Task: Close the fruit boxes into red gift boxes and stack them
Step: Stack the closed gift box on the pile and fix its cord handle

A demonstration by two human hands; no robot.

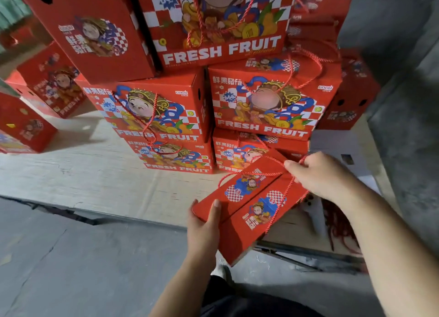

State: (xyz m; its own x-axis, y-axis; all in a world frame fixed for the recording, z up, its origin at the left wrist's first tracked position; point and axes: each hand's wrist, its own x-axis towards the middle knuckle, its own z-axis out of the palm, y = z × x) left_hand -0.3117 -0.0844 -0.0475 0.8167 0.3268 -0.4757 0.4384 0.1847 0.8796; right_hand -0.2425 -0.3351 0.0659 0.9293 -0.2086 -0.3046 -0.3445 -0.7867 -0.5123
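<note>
Gift box [249,205] red, tilted, flaps closed — left hand [204,224] grips corner, right hand [318,174] pinches rope handle [280,205].

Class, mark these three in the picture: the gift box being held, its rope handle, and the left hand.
Gift box [247,212], head view: its red top flap.
Rope handle [251,173], head view: the strand stretched across the flap.
Left hand [204,224], head view: back of the hand at the box's near corner.

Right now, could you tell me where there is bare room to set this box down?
Bare board lies left of the stacked boxes, before the small boxes. Right of the held box, rope and paper crowd it.
</note>
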